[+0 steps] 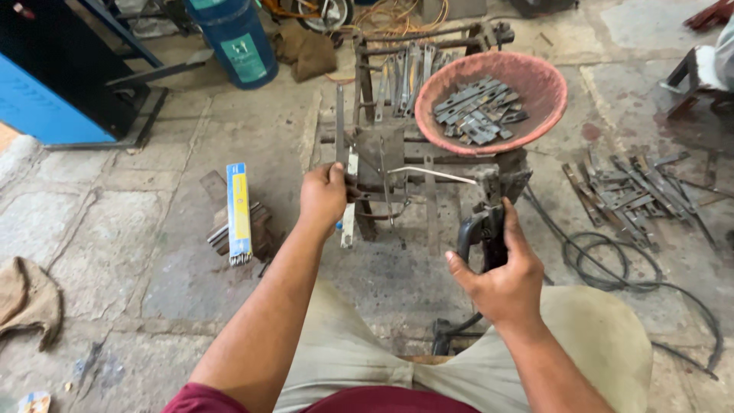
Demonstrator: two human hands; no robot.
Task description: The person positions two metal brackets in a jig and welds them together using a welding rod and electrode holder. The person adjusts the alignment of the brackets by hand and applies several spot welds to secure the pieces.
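Hands work at a rusty welded steel frame jig (382,164) standing on the concrete floor (153,252). Left hand (323,195) is closed around a flat grey metal strip (349,206) clamped against the jig's left side, at 10 o'clock from the right hand. Right hand (501,279) is wrapped tight on a black welding electrode holder (483,229), whose thin bent grey electrode rod (432,173) reaches toward 10 o'clock and ends at the jig plate. Black cable (612,264) loops on the floor at 3 o'clock of the holder. Round pink-red basin (527,88) of short grey metal strips sits on the jig at 1 o'clock. Yellow-and-blue electrode box (238,210) lies at 9 o'clock of the left hand. Loose flat steel strips (627,195) lie at 3 o'clock.
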